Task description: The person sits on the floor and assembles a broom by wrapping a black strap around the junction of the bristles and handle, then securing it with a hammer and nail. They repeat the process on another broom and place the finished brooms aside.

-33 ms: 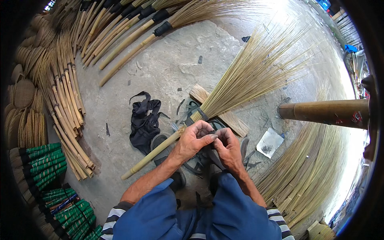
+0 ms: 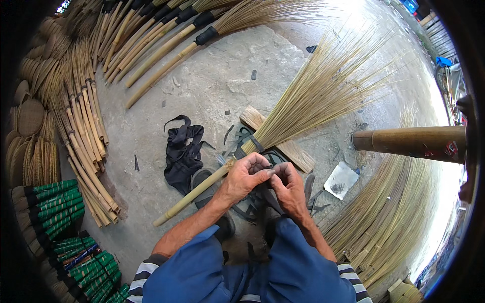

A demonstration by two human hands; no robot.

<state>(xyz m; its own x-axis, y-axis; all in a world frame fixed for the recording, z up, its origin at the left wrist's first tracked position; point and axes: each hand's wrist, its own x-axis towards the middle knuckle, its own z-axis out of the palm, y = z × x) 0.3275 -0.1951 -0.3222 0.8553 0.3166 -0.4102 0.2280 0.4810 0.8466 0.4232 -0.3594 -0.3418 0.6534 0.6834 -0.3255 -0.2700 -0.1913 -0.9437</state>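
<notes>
My left hand point(image 2: 244, 174) and my right hand point(image 2: 289, 189) meet in front of my knees, fingertips pinched together. Between them is a small piece of black strip point(image 2: 270, 168), mostly covered by the fingers. Just beyond lies a straw broom point(image 2: 308, 96), its bristles fanned out to the far right. Dark strip binds the broom's neck point(image 2: 248, 147), and its pale bamboo handle point(image 2: 189, 202) slants down to the near left, passing under my left wrist area. A wooden block point(image 2: 295, 155) lies beneath the broom near the binding.
Black cloth point(image 2: 183, 157) and loose dark strips point(image 2: 309, 188) lie on the concrete floor. Finished brooms point(image 2: 206, 36) and bamboo handles point(image 2: 81, 121) fill the far left; green-bound bundles point(image 2: 58, 202) sit nearer. At right are a white scrap point(image 2: 342, 180), a bamboo post point(image 2: 409, 143) and loose straw point(image 2: 386, 212).
</notes>
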